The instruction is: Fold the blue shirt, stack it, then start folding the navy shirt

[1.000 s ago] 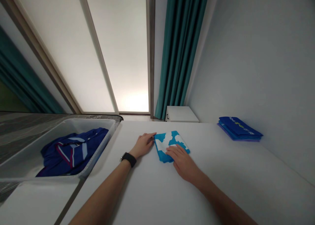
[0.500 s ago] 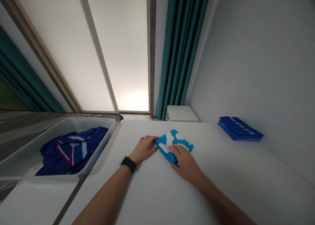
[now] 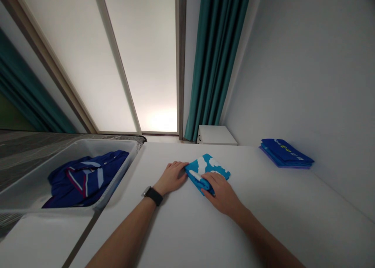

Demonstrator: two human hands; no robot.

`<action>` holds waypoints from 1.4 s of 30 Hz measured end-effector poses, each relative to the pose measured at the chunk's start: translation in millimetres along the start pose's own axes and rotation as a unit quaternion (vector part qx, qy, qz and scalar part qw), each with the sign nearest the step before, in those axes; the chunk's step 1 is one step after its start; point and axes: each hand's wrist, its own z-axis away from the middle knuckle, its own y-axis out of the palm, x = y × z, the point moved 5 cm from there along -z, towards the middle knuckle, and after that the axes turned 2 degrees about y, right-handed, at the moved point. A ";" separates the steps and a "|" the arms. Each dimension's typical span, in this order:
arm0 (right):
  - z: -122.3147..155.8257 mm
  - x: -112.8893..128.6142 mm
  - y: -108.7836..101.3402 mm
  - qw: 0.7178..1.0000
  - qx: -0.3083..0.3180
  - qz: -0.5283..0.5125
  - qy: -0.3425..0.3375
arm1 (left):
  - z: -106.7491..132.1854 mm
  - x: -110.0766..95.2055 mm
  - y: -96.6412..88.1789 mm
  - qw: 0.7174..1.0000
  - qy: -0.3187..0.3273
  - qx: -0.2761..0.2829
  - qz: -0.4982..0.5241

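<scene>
A folded blue-and-white patterned cloth (image 3: 209,164) lies on the white table, one corner pointing away from me. My right hand (image 3: 220,193) grips its near edge between thumb and fingers, and that edge is lifted and rolled back over the top. At the cloth's left corner rests my left hand (image 3: 172,177), thumb and fingers apart, fingertips touching the corner. A dark watch is on my left wrist. What lies under the right fingers is hidden.
A translucent white bin (image 3: 131,152) on the left holds a crumpled dark blue garment (image 3: 90,178) with red and white trim. Folded blue fabric pieces (image 3: 285,154) are stacked at the table's far right near the wall. A small white cabinet (image 3: 216,135) stands beyond the table's far edge.
My right hand has closed on the cloth's near edge and raised it, curling it back. The left hand has stayed at the left corner.
</scene>
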 end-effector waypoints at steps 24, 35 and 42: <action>-31.2 24.4 0.3 0.962 0.123 0.239 0.047 | 4.5 -30.9 2.8 0.998 0.058 0.025 0.024; -27.1 9.1 -3.2 0.985 0.090 0.143 0.040 | 14.1 -66.8 -0.1 0.951 0.249 -0.004 -0.185; -10.7 4.7 -4.4 0.995 0.042 0.090 0.020 | 9.5 -65.7 4.4 0.940 0.271 -0.008 -0.208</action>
